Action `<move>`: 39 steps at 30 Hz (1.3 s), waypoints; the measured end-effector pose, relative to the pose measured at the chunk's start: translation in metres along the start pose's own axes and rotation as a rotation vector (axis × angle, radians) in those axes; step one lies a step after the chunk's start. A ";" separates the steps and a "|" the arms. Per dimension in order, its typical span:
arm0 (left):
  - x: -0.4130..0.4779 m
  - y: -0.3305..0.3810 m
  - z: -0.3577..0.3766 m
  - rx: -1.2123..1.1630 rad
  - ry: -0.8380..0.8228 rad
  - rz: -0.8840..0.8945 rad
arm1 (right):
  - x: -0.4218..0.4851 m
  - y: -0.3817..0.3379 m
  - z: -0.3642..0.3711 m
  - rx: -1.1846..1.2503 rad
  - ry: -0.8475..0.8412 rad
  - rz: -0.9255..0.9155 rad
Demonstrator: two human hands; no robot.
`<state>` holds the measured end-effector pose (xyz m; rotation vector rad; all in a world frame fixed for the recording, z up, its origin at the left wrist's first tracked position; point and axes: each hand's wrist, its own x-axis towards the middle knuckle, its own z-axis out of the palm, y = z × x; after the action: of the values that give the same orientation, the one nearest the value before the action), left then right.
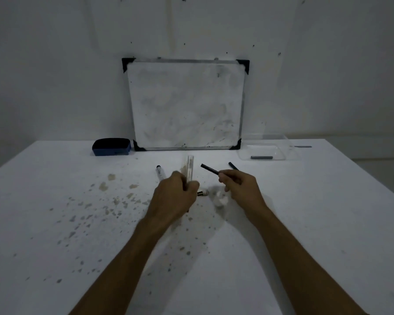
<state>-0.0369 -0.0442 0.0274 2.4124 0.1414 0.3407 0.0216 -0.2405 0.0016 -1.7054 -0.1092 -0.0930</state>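
Observation:
My left hand grips a clear plastic ruler that sticks up and away from my fingers, blurred. My right hand pinches a thin black stick, probably a pen, pointing up-left above the table. A white marker with a black cap lies just left of my left hand. A small white-and-dark piece, perhaps a marker end, lies between my hands. Another black stick lies behind my right hand.
A smudged whiteboard leans on the wall at the back of the white table. A blue eraser sits to its left. A clear tray at the right holds a dark stick. Brown stains dot the tabletop.

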 end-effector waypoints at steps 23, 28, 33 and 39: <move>0.021 -0.029 0.029 -0.705 -0.218 0.127 | 0.029 0.001 0.002 0.818 -0.014 0.276; 0.021 -0.029 0.031 -0.739 -0.233 0.126 | 0.027 0.001 0.004 0.799 -0.008 0.278; 0.019 -0.030 0.032 -0.739 -0.213 0.129 | 0.026 0.002 0.003 0.720 0.028 0.174; 0.021 -0.032 0.035 -0.742 -0.133 0.098 | 0.021 0.001 0.003 0.426 0.092 -0.086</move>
<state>-0.0071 -0.0380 -0.0144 1.6993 -0.1448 0.2214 0.0429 -0.2368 0.0031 -1.2693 -0.1237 -0.1980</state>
